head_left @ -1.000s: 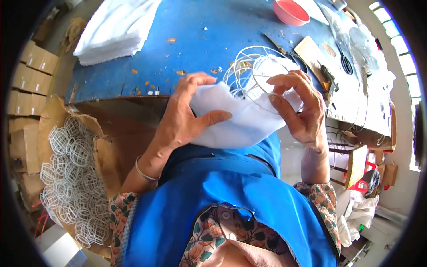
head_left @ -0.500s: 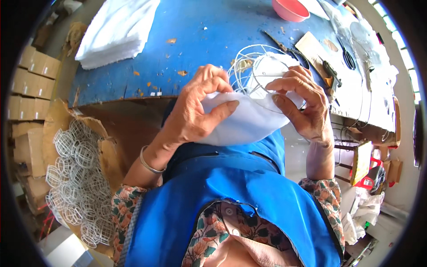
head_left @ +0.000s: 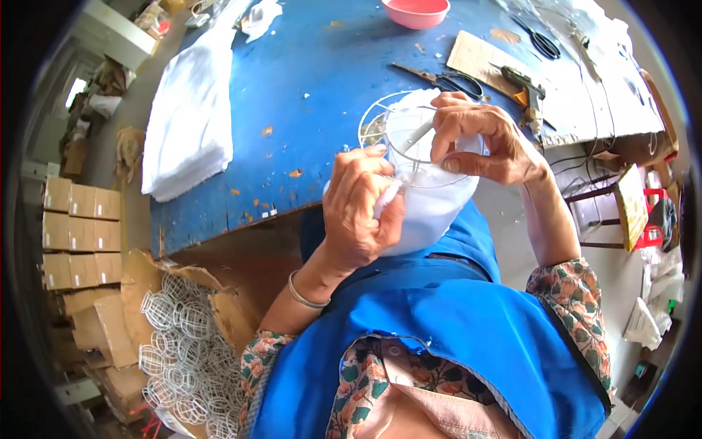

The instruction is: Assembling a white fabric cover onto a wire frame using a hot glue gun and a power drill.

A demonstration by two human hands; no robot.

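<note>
I hold a white wire lampshade frame (head_left: 380,121) wrapped in white fabric (head_left: 428,208) over my lap, at the near edge of the blue table (head_left: 307,95). My left hand (head_left: 362,212) grips the fabric-covered side of the frame from the left, thumb pressing the cloth at the rim. My right hand (head_left: 482,139) reaches over the frame's top ring, fingers pinching the fabric edge against the wire. The frame's open top faces up and its wire spokes show inside.
A stack of white fabric (head_left: 186,124) lies on the table's left. A pink bowl (head_left: 415,11), scissors (head_left: 442,77), a glue gun (head_left: 526,84) and a cardboard piece (head_left: 482,55) lie at the back right. A cardboard box with several wire frames (head_left: 179,344) sits on the floor left. Stacked cartons (head_left: 77,234) stand far left.
My head view has shifted so the table sits more centred. My left hand has moved from the fabric's far side to its near left side; the frame now stands more upright.
</note>
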